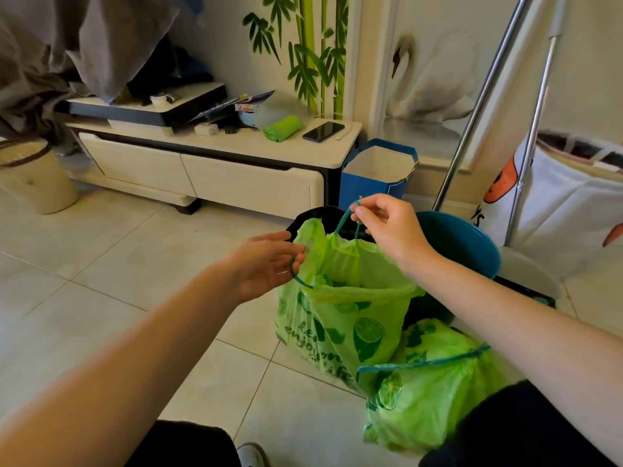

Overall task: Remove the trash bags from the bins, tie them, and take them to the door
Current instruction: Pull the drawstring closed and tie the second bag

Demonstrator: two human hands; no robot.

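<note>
A green trash bag [347,308] with lime prints stands open on the tiled floor. My right hand [387,227] pinches its teal drawstring loop and holds it up above the bag's mouth. My left hand [266,264] is at the bag's left rim with its fingers hooked into the other drawstring loop. A second green bag [421,399], its drawstring pulled across the top, lies on the floor to the right, near my knee. Behind the bags are a black bin [323,214] and a teal bin [462,244].
A low white cabinet [215,170] with a phone [323,131] and a roll of green bags [282,128] stands behind. A blue paper bag [374,183] sits beside it. Metal rack poles [478,106] and a white laundry hamper [566,203] are at right; a beige bin [33,173] at left.
</note>
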